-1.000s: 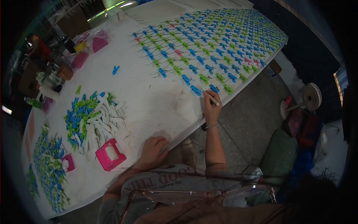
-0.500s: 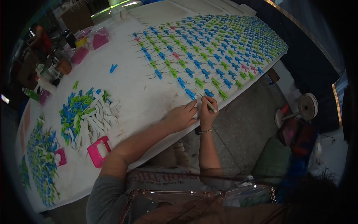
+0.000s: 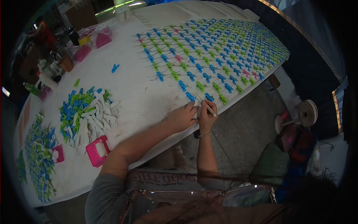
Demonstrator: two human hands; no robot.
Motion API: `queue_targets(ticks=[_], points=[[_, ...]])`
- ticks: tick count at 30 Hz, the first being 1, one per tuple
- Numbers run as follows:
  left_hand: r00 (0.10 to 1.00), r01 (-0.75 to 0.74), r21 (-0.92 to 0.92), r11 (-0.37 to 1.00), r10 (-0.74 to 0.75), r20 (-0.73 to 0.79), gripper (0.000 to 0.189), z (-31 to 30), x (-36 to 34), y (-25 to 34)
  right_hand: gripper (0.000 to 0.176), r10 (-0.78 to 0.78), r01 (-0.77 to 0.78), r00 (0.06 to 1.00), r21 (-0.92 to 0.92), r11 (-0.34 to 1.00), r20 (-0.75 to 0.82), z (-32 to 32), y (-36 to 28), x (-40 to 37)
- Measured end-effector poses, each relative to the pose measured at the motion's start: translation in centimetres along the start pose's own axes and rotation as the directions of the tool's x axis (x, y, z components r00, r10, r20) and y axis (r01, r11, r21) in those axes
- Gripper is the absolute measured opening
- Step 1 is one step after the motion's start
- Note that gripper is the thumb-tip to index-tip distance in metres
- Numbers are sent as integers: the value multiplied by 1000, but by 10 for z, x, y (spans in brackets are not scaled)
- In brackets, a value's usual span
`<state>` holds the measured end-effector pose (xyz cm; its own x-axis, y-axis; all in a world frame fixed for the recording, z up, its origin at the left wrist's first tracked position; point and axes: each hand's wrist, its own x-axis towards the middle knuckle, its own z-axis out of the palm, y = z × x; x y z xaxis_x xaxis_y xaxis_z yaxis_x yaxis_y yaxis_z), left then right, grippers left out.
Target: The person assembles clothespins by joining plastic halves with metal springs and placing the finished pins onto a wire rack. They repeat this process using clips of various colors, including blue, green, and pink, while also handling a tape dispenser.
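My right hand [image 3: 207, 118] is closed round a slim, pale pen-like tool [image 3: 211, 111], its thin tip pointing up and left over the table edge. Close beside it, my left hand [image 3: 182, 118] rests at the edge with its fingers bent towards the right hand. A pale patch shows between the hands; whatever the left fingers grip is too small to name. Just beyond the left fingertips lies a blue clothespin [image 3: 190, 96], and another blue clothespin [image 3: 209, 97] lies beyond the right hand. Rows of blue, green and a few pink clothespins with thin dark strands stretch to the far right.
Piles of loose clothespins [image 3: 39, 160] and white elongated pieces [image 3: 95, 123] lie at the left of the white table [image 3: 138, 100]. A pink box [image 3: 98, 151] stands near my left forearm. Bottles [image 3: 46, 80] line the far left edge. A spool [image 3: 307, 113] stands at right.
The view has shifted slightly, so the clothespins appear a little lower. Both hands stay together at the table edge, and the right hand still holds the tool.
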<state>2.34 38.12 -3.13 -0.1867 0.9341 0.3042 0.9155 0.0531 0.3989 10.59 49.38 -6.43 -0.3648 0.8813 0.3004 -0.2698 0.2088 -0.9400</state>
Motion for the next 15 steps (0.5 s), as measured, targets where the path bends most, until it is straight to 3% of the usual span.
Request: queue_targets(ticks=[4,15], points=[[997,42,-28,999,-40,60,44,0,3,-1,18,-20,20,1000,1,1000,-4,-1,3,0],[999,33,9,999,-33,13,40,5,2,0,17,17,-18,1000,17,1000,7,-2,2,0]])
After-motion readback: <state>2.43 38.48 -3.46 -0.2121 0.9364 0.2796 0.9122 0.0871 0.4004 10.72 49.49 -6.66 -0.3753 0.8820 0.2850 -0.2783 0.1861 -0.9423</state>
